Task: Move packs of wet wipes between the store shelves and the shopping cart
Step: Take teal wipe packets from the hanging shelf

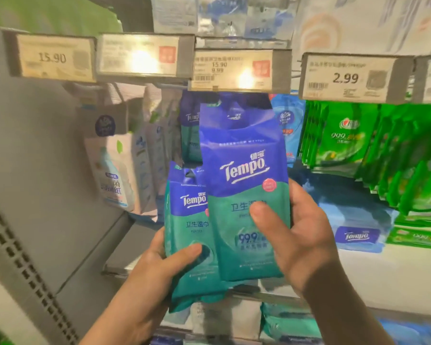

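— What are the hands doing?
— The right hand (pixel 296 235) grips a blue-and-green Tempo wipes pack (pixel 246 195), thumb across its front. The left hand (pixel 164 272) holds a second Tempo pack (pixel 189 227), tucked partly behind and left of the first.
— And around that first pack?
— Directly above it, a price tag (pixel 239 70) reading 15.90 and 9.99. To its right hang green packs (pixel 346 143); to its left, white packs (pixel 117 168) on the shelf.
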The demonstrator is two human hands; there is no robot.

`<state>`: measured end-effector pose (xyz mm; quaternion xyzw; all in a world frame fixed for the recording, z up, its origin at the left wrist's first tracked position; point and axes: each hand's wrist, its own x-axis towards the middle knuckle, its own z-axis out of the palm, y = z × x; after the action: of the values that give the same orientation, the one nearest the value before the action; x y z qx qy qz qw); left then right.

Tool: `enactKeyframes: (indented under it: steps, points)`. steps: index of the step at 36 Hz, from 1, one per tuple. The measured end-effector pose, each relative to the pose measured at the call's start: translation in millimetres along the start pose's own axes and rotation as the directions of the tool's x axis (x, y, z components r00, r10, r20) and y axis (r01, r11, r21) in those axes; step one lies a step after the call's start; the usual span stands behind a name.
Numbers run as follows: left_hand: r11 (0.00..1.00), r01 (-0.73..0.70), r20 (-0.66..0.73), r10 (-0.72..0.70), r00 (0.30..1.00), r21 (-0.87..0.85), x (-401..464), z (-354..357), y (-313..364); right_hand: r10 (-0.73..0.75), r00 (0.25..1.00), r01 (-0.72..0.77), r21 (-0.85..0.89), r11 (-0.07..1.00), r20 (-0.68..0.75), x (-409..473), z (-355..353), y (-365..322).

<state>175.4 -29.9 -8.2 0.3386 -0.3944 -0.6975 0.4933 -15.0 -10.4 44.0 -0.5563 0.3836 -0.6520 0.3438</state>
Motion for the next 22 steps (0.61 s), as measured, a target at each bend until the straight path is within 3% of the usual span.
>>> enactKeyframes:
  steps: [5,22]
  points:
    - [0.999,-0.019,-0.040,0.020,0.999,0.033,-4.5,-0.7,1.2,-0.077,0.997,0.077,0.017,0.997,0.018,18.3,4.2,-10.4]
    - [0.998,-0.053,-0.030,0.054,0.998,0.030,-1.7,-5.2,5.4,0.077,0.991,-0.073,0.037,0.997,-0.112,36.3,8.2,12.0]
